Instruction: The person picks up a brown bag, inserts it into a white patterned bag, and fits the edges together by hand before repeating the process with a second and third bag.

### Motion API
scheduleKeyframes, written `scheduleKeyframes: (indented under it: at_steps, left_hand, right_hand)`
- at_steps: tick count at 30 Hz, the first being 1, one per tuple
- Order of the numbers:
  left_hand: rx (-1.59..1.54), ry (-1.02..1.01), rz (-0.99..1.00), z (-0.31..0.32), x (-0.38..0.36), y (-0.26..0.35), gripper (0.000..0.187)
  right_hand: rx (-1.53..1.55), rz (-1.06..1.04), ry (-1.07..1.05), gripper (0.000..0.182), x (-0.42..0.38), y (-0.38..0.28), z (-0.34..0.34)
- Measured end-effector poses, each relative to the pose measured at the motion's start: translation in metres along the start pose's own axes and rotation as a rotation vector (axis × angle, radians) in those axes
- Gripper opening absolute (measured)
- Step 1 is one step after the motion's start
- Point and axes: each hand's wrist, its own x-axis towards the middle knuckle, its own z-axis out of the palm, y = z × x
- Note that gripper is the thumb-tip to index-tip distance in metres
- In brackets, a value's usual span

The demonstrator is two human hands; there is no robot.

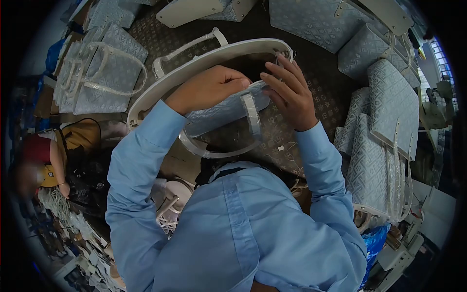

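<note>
Near handle (253,119) is being left drooping; the silvery, white-rimmed tote bag (219,116), open-mouthed and partly blocked by the curled, gripping left hand (206,90), is being touched by a half-open right hand (292,95) mid-table (323,104), stacked totes (394,104) beyond.

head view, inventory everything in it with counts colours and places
Open handbag: 1, grey-blue and cream, centre
Table: 1, patterned brown, beneath
Left handbags: several, grey-blue, upper left
Top handbags: several, grey-blue, top
Right handbags: several, grey-blue, right
Scrap: 1, white, table
Black plastic: 1, left
Blue plastic: 1, lower right
Cords: many, cream, lower left
Co-worker: 1, maroon sleeve, left
Shirt: 1, blue, bottom
Left hand: 1, bare, handbag's rim
Right hand: 1, bare, handbag's rim
</note>
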Motion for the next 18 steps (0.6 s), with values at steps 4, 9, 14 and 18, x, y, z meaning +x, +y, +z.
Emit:
scheduleKeyframes:
  at_steps: [4, 9, 14, 18]
  left_hand:
    - [0.368, 0.162, 0.083, 0.025, -0.004, 0.023, 0.032]
    - [1.114, 0.388, 0.149, 0.064, -0.007, 0.031, 0.024]
    - [1.333, 0.478, 0.296, 0.071, -0.002, 0.006, 0.014]
    - [1.061, 0.338, 0.400, 0.050, 0.005, 0.009, 0.017]
  right_hand:
    - [-0.073, -0.090, 0.007, 0.032, 0.000, 0.010, 0.005]
    - [0.026, -0.106, 0.001, 0.032, 0.003, 0.029, 0.007]
    - [0.053, -0.152, 0.034, 0.028, 0.003, 0.030, 0.011]
    - [-0.009, -0.240, -0.034, 0.024, 0.000, 0.040, 0.013]
